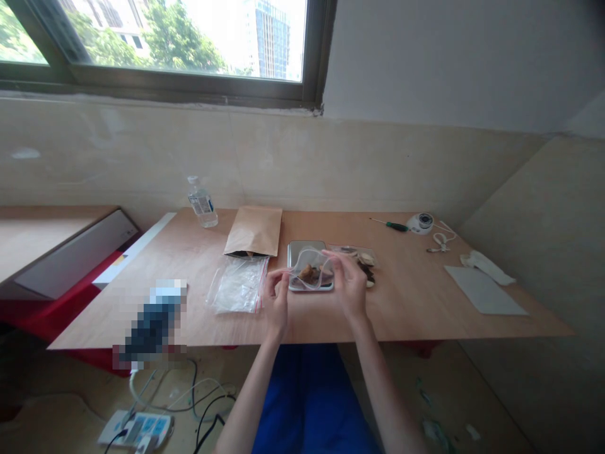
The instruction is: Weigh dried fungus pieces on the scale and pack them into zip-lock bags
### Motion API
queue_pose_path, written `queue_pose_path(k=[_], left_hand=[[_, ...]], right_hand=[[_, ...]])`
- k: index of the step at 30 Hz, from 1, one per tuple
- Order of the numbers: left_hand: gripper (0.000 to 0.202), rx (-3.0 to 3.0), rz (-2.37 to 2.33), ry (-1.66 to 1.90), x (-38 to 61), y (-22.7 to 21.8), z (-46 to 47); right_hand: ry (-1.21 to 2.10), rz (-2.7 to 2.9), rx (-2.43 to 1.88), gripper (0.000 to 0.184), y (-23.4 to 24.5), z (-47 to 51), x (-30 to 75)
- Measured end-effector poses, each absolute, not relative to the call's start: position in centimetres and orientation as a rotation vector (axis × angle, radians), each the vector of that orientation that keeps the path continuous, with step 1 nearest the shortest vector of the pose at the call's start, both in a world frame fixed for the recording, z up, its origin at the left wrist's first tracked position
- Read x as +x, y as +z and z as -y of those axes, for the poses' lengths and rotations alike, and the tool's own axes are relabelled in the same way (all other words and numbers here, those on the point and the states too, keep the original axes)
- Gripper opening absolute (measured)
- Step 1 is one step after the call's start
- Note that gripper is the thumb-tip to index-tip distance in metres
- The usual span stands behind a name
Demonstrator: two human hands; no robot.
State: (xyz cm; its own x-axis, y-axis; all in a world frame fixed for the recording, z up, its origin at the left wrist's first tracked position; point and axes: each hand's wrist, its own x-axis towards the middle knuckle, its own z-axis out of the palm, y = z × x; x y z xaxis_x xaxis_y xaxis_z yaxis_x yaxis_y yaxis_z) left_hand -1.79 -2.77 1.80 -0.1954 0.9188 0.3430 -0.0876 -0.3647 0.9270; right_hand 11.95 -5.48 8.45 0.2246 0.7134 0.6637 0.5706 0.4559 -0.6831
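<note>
Between my two hands is a clear plastic bag [314, 260], its mouth spread wide and facing me. My left hand [276, 302] pinches one side of the rim, while my right hand [348, 279] pinches the other. Brown dried pieces [309, 273] show through the bag. Behind and below it lies a small flat scale with a silver plate [299, 247]; whether the bag rests on it I cannot tell. Just right of the scale, partly behind my right hand, another clear bag [371, 250] lies with pale and dark dried slices [367, 270] on and beside it.
Left of the scale lie a kraft paper pouch [255, 230] and several clear zip bags [239, 287]. A water bottle [203, 203] stands behind. Rightward are a green screwdriver [396, 226], a white dome camera [420, 223] and white sheets [484, 290]. Cables and a power strip [137, 430] cover the floor.
</note>
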Motion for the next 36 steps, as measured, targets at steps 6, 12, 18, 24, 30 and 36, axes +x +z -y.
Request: queue_pose_path(k=[6,12,18,24,30,36], left_hand=[[0.020,1.050,-1.006,1.756,-1.5,2.9,2.1],[0.024,1.025,-0.996,1.650,-2.6,1.6,1.2],[0.026,1.117,-1.082,1.606,-3.3,0.0,1.1],[0.025,1.187,-1.108,1.611,-3.4,0.1,1.5],[0.024,1.235,-1.163,1.684,-3.4,0.0,1.9],[0.021,1.302,-1.066,1.598,-3.4,-0.2,2.1]], right_hand=[[0.261,1.214,-1.278,0.031,6.1,5.3,12.5],[0.422,0.962,-1.288,0.037,-0.6,4.6,12.8],[0.385,0.902,-1.282,0.033,-2.1,4.5,12.6],[0.368,0.927,-1.269,0.031,-1.7,4.6,12.6],[0.391,1.002,-1.309,0.030,-1.6,5.0,13.0],[-0.051,1.548,-1.405,0.043,3.6,5.2,11.5]])
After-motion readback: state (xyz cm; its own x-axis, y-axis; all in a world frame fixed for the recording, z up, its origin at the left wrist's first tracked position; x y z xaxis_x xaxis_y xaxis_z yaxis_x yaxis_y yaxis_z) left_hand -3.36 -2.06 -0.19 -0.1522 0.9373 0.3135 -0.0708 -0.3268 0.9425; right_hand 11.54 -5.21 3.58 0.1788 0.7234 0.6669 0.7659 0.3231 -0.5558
